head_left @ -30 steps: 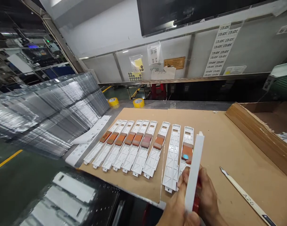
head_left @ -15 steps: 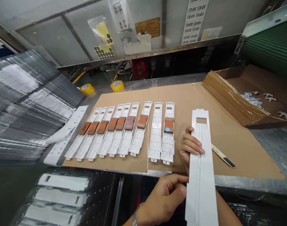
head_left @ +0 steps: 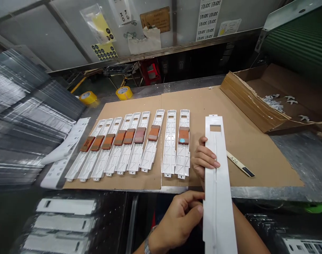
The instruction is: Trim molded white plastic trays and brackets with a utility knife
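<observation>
A long white plastic panel (head_left: pixel 216 183) with a rectangular slot near its top stands upright before me, its smooth ribbed face toward me. My right hand (head_left: pixel 205 158) reaches from behind it, fingers wrapped round its left edge. Lower down, my left hand (head_left: pixel 180 217), with a watch at the wrist, pinches the same edge between thumb and index finger. On the cardboard-covered bench to the left, similar white panels lie in a row, ribbed backs up. Most carry a brownish-orange block (head_left: pixel 153 133) across the middle; one bare panel (head_left: pixel 169 148) has none.
A cardboard box (head_left: pixel 249 102) with small white parts stands at the right. Near it lies a marked flat stick (head_left: pixel 240 163). Two yellow tape rolls (head_left: pixel 124 92) sit at the back left. Stacked clear plastic sheets (head_left: pixel 23 106) rise at left; more white panels (head_left: pixel 67 206) lie below.
The camera view has swung slightly right and down, so the bench items appear farther left and higher. Both hands keep the same hold on the panel.
</observation>
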A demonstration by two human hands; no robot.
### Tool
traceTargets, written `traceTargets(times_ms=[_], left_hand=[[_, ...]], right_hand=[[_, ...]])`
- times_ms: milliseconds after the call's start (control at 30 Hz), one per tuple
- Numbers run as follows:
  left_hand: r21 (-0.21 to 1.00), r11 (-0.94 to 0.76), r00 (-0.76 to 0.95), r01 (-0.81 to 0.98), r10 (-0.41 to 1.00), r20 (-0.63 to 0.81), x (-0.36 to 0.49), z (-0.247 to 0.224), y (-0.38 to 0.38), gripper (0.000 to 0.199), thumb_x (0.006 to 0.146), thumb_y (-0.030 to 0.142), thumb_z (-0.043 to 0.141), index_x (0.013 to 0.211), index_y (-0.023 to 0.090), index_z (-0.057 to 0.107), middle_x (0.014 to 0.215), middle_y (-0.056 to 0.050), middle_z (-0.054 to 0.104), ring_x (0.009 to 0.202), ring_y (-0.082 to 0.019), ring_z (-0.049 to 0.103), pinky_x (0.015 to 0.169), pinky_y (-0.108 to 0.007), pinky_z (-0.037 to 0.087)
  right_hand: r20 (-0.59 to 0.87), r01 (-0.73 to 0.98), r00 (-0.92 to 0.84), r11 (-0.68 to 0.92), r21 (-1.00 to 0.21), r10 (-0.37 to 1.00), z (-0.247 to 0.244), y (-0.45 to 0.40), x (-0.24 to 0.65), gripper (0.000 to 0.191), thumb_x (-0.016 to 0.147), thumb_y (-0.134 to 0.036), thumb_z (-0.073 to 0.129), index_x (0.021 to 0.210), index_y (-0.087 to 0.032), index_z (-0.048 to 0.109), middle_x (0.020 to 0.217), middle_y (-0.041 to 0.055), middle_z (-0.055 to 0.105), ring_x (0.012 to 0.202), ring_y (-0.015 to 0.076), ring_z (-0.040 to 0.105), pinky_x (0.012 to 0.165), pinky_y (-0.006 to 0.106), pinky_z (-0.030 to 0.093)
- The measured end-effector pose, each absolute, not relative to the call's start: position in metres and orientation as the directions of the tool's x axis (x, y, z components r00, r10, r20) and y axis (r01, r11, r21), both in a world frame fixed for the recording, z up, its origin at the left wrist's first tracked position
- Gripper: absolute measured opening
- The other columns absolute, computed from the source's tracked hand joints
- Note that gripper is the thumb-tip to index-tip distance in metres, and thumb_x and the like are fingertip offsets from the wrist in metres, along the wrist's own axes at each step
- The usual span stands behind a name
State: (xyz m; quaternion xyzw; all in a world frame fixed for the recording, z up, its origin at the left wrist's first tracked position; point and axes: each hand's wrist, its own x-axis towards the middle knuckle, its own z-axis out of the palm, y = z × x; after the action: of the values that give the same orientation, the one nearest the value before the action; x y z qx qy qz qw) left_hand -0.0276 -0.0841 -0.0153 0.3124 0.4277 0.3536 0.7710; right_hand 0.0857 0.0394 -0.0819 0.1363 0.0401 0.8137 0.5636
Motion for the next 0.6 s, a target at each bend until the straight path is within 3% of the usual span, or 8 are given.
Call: traceTargets(times_ms=[400,600], left_hand=[[0.813,0.539,0.41,-0.222,0.808,-0.424,-0.031,-0.017,-0.087,0.054,0.081,0.056,0.068,0.115,0.015,0.067,0.074,-0.001,0.054,0.07,-0.011,0.043,0.068,-0.026,0.034],[0.83,0.514,0.427,-0.219,0.815,-0.392,-0.033,-0.028,-0.089,0.055,0.081,0.059,0.066,0.115,0.016,0.066,0.077,-0.002,0.055,0.068,-0.011,0.041,0.069,-0.027,0.034]], right_hand=[[0.182,-0.942,-0.303,-0.323,0.093,0.936,-0.085,0.038,0.086,0.013,0.096,-0.019,0.057,0.107,-0.012,0.06,0.062,-0.0094,0.051,0.037,-0.0002,0.039,0.033,0.009,0.032],[0.144,-0.952,-0.307,-0.305,-0.032,0.941,-0.097,0.034,0.087,0.018,0.097,-0.03,0.057,0.103,-0.013,0.06,0.065,-0.0077,0.053,0.04,0.001,0.04,0.035,0.011,0.034]])
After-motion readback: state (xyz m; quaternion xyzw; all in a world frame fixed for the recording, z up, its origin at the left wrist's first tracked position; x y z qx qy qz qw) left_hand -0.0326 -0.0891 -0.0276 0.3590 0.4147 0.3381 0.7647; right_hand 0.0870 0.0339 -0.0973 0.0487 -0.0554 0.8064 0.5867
